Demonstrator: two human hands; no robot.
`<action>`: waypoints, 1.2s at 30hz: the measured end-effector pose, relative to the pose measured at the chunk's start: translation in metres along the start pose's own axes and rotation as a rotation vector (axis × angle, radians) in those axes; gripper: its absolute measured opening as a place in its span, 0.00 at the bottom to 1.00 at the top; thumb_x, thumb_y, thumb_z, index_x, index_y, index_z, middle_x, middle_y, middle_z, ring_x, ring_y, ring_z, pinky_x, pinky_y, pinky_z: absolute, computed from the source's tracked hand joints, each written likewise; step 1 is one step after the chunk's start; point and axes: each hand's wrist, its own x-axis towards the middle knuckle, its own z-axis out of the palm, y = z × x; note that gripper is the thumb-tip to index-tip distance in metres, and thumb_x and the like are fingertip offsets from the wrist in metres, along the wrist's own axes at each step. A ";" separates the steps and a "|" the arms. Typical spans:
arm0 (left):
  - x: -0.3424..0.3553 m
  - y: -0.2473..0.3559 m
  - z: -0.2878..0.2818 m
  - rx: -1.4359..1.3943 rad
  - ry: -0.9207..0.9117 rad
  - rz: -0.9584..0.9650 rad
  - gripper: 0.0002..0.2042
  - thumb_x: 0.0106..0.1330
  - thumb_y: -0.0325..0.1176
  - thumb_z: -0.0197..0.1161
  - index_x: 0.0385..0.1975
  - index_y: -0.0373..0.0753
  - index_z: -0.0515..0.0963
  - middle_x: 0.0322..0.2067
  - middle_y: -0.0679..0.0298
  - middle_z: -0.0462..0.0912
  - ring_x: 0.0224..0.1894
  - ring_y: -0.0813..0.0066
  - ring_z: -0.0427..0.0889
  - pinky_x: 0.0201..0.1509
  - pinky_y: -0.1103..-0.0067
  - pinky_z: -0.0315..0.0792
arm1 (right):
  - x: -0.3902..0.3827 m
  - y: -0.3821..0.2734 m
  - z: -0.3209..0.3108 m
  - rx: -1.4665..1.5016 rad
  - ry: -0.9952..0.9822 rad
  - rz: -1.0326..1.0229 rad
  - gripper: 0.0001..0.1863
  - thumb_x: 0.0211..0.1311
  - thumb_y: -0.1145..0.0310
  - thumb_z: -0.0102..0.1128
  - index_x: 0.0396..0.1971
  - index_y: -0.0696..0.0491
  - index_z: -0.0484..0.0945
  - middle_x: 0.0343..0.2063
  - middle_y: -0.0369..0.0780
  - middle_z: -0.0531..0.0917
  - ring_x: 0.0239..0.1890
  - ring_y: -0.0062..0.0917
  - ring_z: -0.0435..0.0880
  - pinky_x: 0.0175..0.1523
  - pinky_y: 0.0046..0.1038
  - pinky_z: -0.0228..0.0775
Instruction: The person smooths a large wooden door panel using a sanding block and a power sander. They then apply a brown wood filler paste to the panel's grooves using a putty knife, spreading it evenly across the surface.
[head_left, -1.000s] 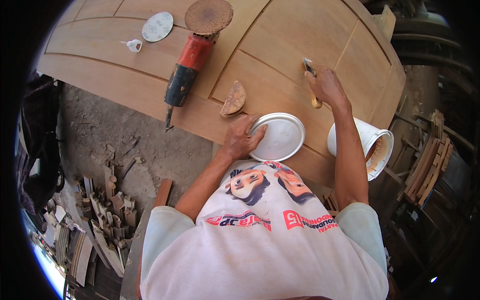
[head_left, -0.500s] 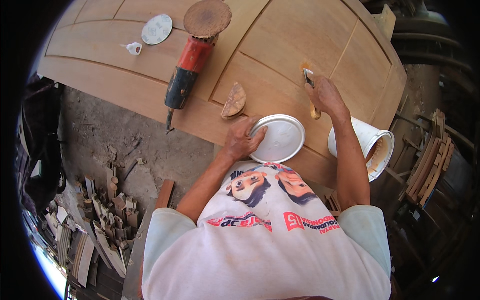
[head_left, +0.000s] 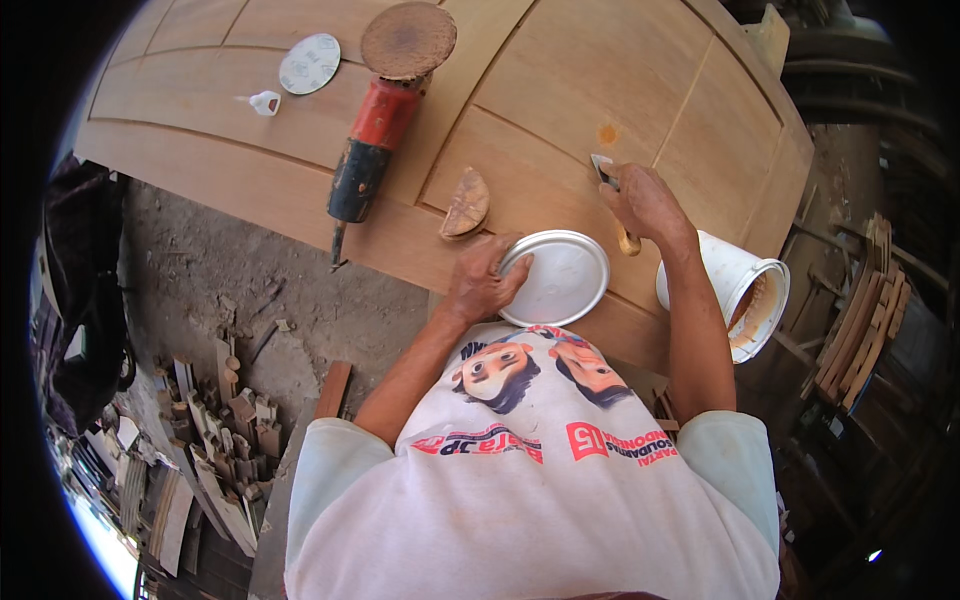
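My left hand grips the rim of a round white bucket lid, its thumb on the upper face. In my right hand is a putty knife with a wooden handle and a metal blade. The blade is over the panelled wooden door; whether it touches the wood I cannot tell. Just beyond the blade, an orange-brown patch of filler marks the panel. By my right forearm a white bucket lies on its side, its mouth facing right and brown residue inside.
A red and black angle grinder with a round sanding pad lies left of centre. Nearby are a folded sanding disc, a pale round disc and a small white bottle. Wood offcuts heap at lower left; wood strips stack at right.
My right hand has drawn the putty knife a little toward me, off the filler patch, which now shows fully. My left hand and the lid stay in place.
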 end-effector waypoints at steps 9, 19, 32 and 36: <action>0.000 -0.004 0.002 -0.039 0.012 0.037 0.12 0.65 0.30 0.71 0.45 0.34 0.81 0.35 0.52 0.87 0.34 0.55 0.87 0.38 0.67 0.79 | -0.131 -0.012 -0.034 0.410 0.307 0.130 0.25 0.69 0.70 0.61 0.66 0.55 0.77 0.26 0.46 0.82 0.26 0.30 0.80 0.38 0.34 0.73; -0.006 -0.006 0.003 0.020 -0.023 -0.011 0.13 0.66 0.34 0.71 0.45 0.34 0.82 0.29 0.50 0.84 0.32 0.53 0.84 0.36 0.65 0.77 | -0.297 0.056 0.016 0.308 0.753 0.562 0.27 0.73 0.71 0.54 0.71 0.55 0.71 0.26 0.39 0.76 0.25 0.24 0.68 0.32 0.32 0.65; 0.002 0.006 0.001 0.081 -0.076 0.016 0.13 0.69 0.38 0.69 0.44 0.34 0.81 0.27 0.50 0.81 0.30 0.52 0.83 0.36 0.66 0.76 | -0.325 0.092 0.094 0.334 0.809 0.467 0.27 0.73 0.72 0.54 0.70 0.61 0.70 0.60 0.59 0.79 0.59 0.51 0.82 0.60 0.43 0.72; -0.007 -0.003 0.004 0.079 0.024 -0.009 0.10 0.73 0.32 0.67 0.47 0.32 0.81 0.33 0.55 0.88 0.32 0.74 0.84 0.37 0.75 0.78 | -0.346 0.076 0.079 0.323 0.572 0.419 0.24 0.73 0.71 0.57 0.65 0.62 0.74 0.56 0.59 0.81 0.58 0.54 0.81 0.62 0.44 0.72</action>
